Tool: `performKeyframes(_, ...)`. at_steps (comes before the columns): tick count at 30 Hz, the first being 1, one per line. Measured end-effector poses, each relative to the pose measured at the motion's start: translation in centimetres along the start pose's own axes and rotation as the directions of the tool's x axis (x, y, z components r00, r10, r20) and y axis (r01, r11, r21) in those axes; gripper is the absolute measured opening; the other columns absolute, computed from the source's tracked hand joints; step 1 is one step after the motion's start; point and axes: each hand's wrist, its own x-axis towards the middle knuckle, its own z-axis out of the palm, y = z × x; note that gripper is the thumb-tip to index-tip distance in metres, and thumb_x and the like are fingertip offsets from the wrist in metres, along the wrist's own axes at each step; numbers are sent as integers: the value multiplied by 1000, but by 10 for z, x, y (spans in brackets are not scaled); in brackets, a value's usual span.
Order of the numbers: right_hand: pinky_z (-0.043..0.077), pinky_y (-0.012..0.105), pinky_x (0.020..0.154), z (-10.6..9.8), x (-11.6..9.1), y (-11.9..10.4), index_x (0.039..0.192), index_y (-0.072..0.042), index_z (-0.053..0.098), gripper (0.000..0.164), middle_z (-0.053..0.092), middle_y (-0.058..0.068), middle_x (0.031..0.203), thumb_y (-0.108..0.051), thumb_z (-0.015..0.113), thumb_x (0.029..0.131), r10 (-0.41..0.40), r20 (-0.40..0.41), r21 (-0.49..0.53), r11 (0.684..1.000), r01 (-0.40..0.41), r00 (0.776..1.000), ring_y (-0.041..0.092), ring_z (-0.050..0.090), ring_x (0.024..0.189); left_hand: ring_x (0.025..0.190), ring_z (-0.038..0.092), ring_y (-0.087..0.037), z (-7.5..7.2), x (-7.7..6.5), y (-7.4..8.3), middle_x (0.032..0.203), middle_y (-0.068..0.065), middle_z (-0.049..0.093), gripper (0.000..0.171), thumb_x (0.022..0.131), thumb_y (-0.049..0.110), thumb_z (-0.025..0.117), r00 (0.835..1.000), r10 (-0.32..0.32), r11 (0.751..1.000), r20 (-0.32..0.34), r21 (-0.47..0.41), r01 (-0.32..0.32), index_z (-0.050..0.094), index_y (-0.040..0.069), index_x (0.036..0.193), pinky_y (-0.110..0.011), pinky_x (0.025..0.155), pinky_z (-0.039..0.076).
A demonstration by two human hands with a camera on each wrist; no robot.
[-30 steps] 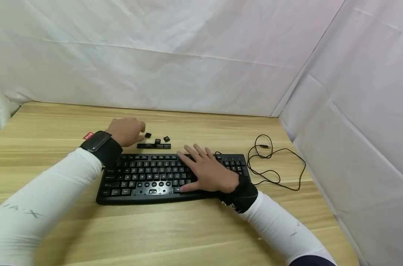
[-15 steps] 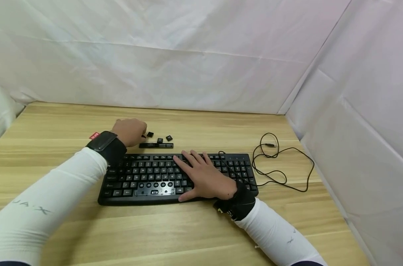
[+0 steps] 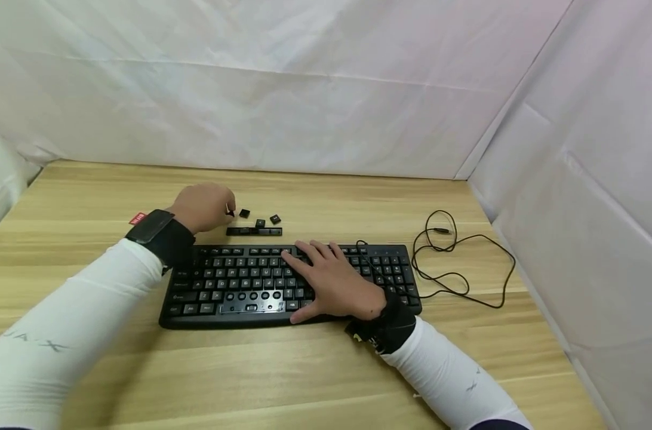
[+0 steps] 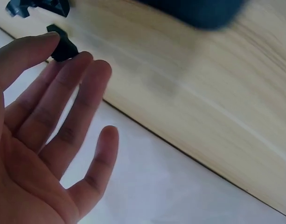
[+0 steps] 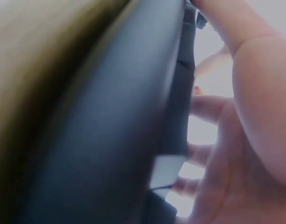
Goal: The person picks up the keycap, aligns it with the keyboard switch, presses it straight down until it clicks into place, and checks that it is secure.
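A black computer keyboard lies on the wooden table, with a bare panel of several round key posts at the bottom row where the space bar sits. My right hand rests spread over its right half, thumb at the front edge. Beyond the keyboard my left hand pinches a small black keycap between thumb and fingertips; the little finger stands apart in the left wrist view. Beside that hand lie loose keycaps and a long black space bar, one keycap right against the bar.
A thin black cable loops on the table right of the keyboard and runs over its right-hand keys. White cloth walls stand behind the table and along its right side. A red tag shows by the left wristband.
My left fingertips have closed on a keycap and drawn slightly up and away from the other loose ones. My right hand has shifted a little, its thumb now at the keyboard's front edge.
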Motion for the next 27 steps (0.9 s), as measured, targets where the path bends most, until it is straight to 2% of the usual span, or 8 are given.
performKeyframes(4, 22, 60, 107, -5, 0, 2, 151, -20, 20, 110, 21, 15, 153, -80, 55, 66, -1, -2, 3, 1000, 1, 1000, 33, 18, 135, 73, 62, -24, -9, -9, 0, 88, -13, 72, 15, 79, 14, 70, 999, 2, 999, -51, -48, -4, 71, 6, 92, -46, 60, 52)
performKeyframes(9, 20, 61, 107, -9, -3, 7, 151, -20, 20, 110, 20, 15, 153, -79, 57, 66, 20, 16, 22, 1000, -20, 1000, 33, 17, 136, 77, 63, -24, -14, -17, 7, 92, -14, 71, 18, 78, 14, 70, 995, -7, 993, -96, -117, -4, 67, 7, 95, -45, 64, 52)
performKeyframes(17, 22, 60, 107, -7, -9, 9, 151, -19, 21, 111, 21, 15, 152, -79, 56, 65, 28, -1, 17, 999, -28, 1000, 32, 18, 135, 84, 64, -24, -15, -38, 25, 94, -12, 71, 20, 79, 14, 68, 993, -2, 971, -117, -237, -25, 62, 9, 98, -45, 68, 52)
performKeyframes(23, 22, 60, 107, -6, -2, 5, 151, -19, 21, 112, 22, 15, 152, -80, 56, 64, 30, -5, 16, 999, -30, 1000, 32, 19, 135, 83, 65, -21, -17, -59, 35, 93, -10, 73, 26, 81, 12, 64, 991, 34, 971, -132, -231, -64, 64, 11, 107, -42, 62, 54)
performKeyframes(27, 22, 61, 106, -6, 4, 3, 151, -19, 21, 113, 22, 15, 152, -80, 57, 63, 29, 4, 11, 1000, -29, 1000, 33, 19, 134, 83, 65, -20, -14, -72, 40, 93, -9, 73, 25, 80, 11, 65, 989, 44, 970, -139, -231, -76, 65, 10, 105, -40, 62, 52)
